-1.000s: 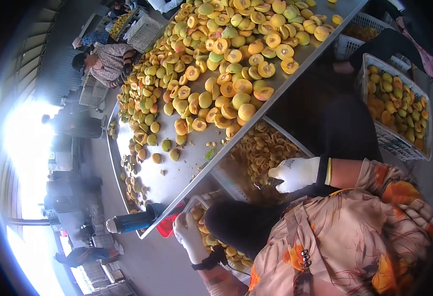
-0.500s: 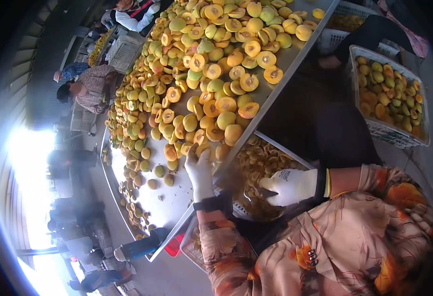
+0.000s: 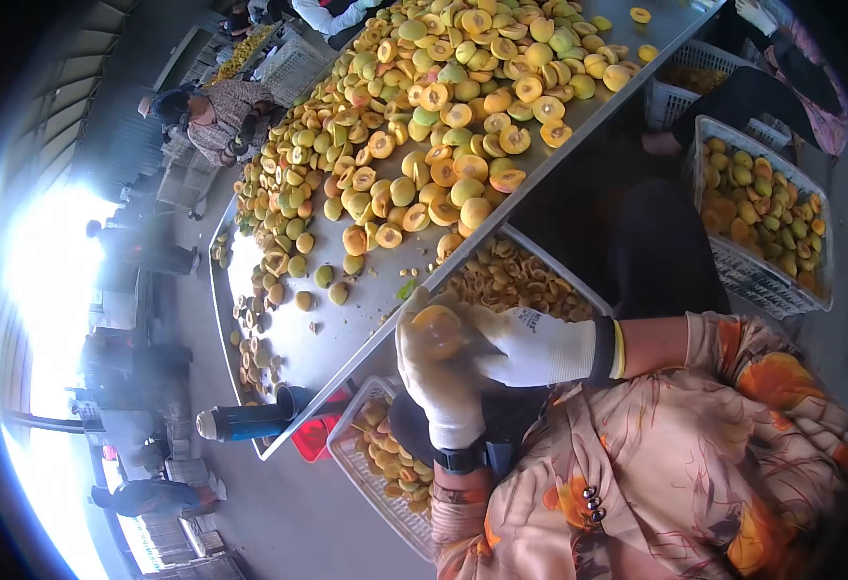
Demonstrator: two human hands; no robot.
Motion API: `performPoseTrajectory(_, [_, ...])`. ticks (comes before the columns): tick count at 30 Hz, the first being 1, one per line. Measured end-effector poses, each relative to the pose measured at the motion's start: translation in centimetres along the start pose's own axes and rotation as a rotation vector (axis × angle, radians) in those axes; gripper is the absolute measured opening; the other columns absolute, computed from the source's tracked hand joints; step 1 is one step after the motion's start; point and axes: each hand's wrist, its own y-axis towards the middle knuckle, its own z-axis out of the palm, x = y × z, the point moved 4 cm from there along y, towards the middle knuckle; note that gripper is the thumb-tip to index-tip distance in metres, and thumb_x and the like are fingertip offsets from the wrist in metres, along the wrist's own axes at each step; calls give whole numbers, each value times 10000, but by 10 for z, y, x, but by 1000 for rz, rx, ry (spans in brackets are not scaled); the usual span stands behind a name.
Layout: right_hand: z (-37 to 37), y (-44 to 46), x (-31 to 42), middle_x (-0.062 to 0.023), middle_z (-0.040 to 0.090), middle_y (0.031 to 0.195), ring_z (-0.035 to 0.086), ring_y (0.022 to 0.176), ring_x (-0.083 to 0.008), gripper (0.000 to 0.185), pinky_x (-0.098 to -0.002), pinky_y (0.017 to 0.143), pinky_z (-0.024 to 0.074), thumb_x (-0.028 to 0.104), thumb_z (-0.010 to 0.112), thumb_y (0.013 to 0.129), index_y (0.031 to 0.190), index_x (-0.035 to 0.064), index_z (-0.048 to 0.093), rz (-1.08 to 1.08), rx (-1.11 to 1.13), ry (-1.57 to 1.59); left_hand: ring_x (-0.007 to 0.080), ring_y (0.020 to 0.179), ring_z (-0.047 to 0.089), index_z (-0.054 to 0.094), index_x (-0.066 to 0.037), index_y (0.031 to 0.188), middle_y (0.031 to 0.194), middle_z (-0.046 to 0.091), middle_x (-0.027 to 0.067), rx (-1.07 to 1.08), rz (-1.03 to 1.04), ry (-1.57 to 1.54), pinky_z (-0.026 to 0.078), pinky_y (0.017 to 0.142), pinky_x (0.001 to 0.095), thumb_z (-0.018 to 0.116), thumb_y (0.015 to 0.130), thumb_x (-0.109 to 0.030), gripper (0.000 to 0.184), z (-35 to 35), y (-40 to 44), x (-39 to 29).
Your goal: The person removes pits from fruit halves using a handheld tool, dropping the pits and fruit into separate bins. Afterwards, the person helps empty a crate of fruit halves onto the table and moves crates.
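My left hand (image 3: 435,382), in a white glove, is closed round a yellow fruit half (image 3: 434,333) just off the table's near edge. My right hand (image 3: 532,346), also gloved, meets it from the right with its fingers curled at the fruit; motion blur hides its fingertips and whatever they grip. Many halved yellow-orange fruits (image 3: 469,166) lie heaped on the metal table (image 3: 346,327). Below my hands, a crate holds brown fruit pieces (image 3: 516,280). Another white crate (image 3: 348,437) with fruit halves stands beside my left wrist.
A blue cylinder (image 3: 250,422) and a red container (image 3: 316,437) are at the table's near corner. A full fruit crate (image 3: 767,208) stands at the right, with another crate (image 3: 699,82) behind it. A co-worker (image 3: 213,118) is across the table; other people are farther back.
My left hand reached from the table's lower edge to the fruit heap, then came back with a fruit half. My right hand has moved left to meet it.
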Motion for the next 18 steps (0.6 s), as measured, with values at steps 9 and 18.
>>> performPoseTrajectory(9, [13,-14,21,-215,686,882,688,693,-370,351,-454,628,537,148,627,921,1229,-6,560,-60,121,-73,240,791,669,578,36,1243,970,693,184,-128,372,305,570,713,341,507,1066,-400,476,6,-31,-14])
performPoseTrajectory(18, [-2,-4,37,-164,709,1090,692,1010,-352,357,-402,893,530,90,646,868,1202,-20,589,73,431,288,218,694,639,632,36,1108,848,697,165,-23,326,358,533,650,322,486,1068,-389,452,11,-31,-23])
